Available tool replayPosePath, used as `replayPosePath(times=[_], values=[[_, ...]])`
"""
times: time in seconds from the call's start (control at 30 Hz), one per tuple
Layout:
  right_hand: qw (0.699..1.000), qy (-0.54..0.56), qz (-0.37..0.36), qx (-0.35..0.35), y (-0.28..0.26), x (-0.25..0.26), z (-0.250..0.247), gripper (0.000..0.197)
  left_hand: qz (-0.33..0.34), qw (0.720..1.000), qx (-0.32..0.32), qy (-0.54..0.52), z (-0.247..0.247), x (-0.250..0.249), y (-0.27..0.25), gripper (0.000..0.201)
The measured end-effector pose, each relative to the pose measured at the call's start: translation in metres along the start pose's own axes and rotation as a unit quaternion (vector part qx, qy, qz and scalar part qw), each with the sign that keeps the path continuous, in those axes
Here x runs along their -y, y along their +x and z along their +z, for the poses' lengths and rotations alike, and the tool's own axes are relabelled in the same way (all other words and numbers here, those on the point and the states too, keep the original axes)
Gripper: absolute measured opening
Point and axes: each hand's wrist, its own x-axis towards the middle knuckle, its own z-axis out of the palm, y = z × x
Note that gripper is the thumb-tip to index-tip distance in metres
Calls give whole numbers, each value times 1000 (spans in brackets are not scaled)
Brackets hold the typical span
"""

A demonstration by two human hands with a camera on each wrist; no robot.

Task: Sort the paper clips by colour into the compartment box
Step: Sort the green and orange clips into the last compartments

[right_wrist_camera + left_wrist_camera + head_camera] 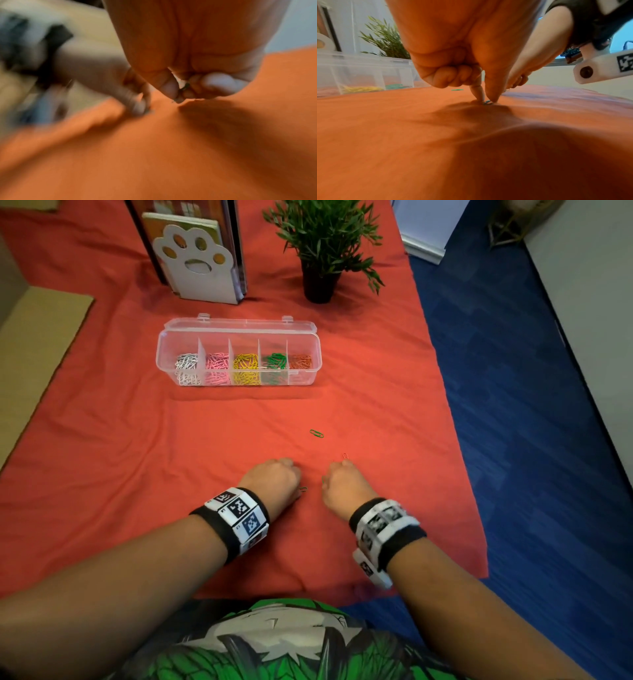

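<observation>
The clear compartment box (310, 332) stands open mid-table, holding white, pink, yellow, green and orange clips in separate cells. My left hand (300, 488) is low on the red cloth, thumb and forefinger pinching a green paper clip (488, 102) that lies on the cloth. Close to its right, my right hand (324, 481) is curled, and in the blurred right wrist view it pinches a small dark-green clip (186, 85) between thumb and fingers. A loose green clip (316, 433) lies further out, and an orange clip (345, 455) lies just beyond the right knuckles.
A potted plant (322, 241) and a paw-shaped bookend (197, 265) with books stand behind the box. The red cloth (137, 440) ends at the right over blue carpet (531, 405). Cardboard (30, 344) lies at the left.
</observation>
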Motion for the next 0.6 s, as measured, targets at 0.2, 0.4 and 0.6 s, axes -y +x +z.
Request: replayPosePath(times=[0.2, 0.4, 0.6], values=[[991, 100, 6, -94, 37, 3, -42, 22, -18, 1000, 5, 23, -5, 13, -9, 31], [994, -28, -29, -100, 66, 23, -43, 25, -38, 999, -18, -3, -1, 26, -15, 35], [990, -98, 2, -106, 68, 42, -33, 34, -34, 998, -35, -28, 0, 29, -12, 35]])
